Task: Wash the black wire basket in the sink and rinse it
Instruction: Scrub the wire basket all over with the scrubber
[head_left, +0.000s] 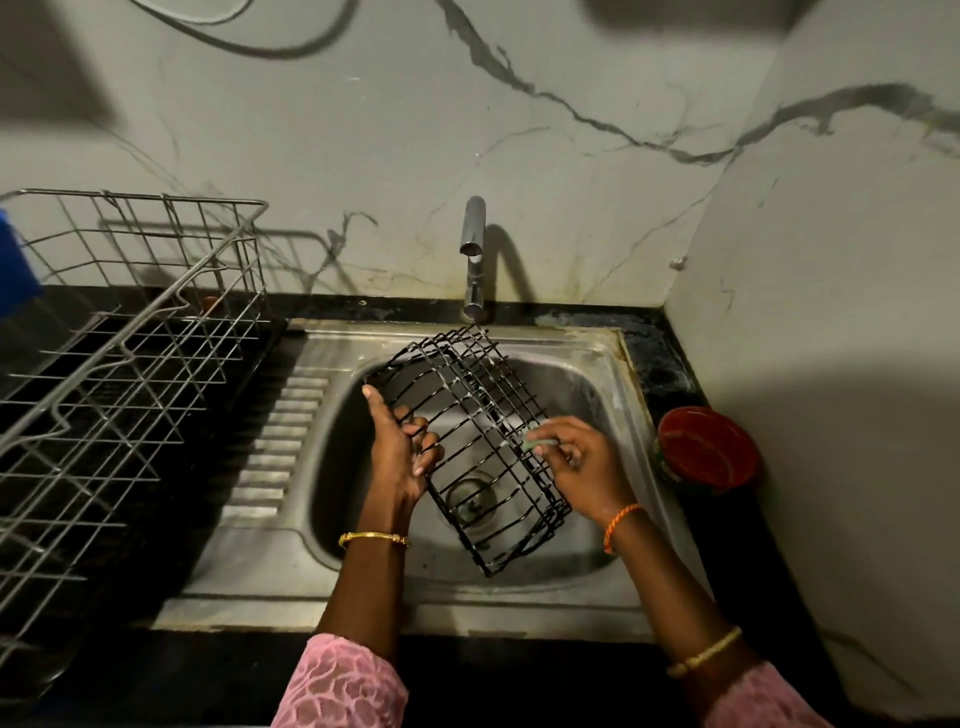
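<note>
While I hold it over the sink (618, 415), the one black wire basket (470, 441) is tilted, long axis running from far-left by the tap (472, 254) to near-right toward me. My left hand (400, 447) grips its left edge, fingers curled thru the wires. My right hand (576, 462) pinches a small green scrubber (540, 443) against the right side. White suds on the wires. Two hands, one basket, one tap. One silver dish rack (130, 358) sits left on the table; one red lid (709, 447) at right.
</note>
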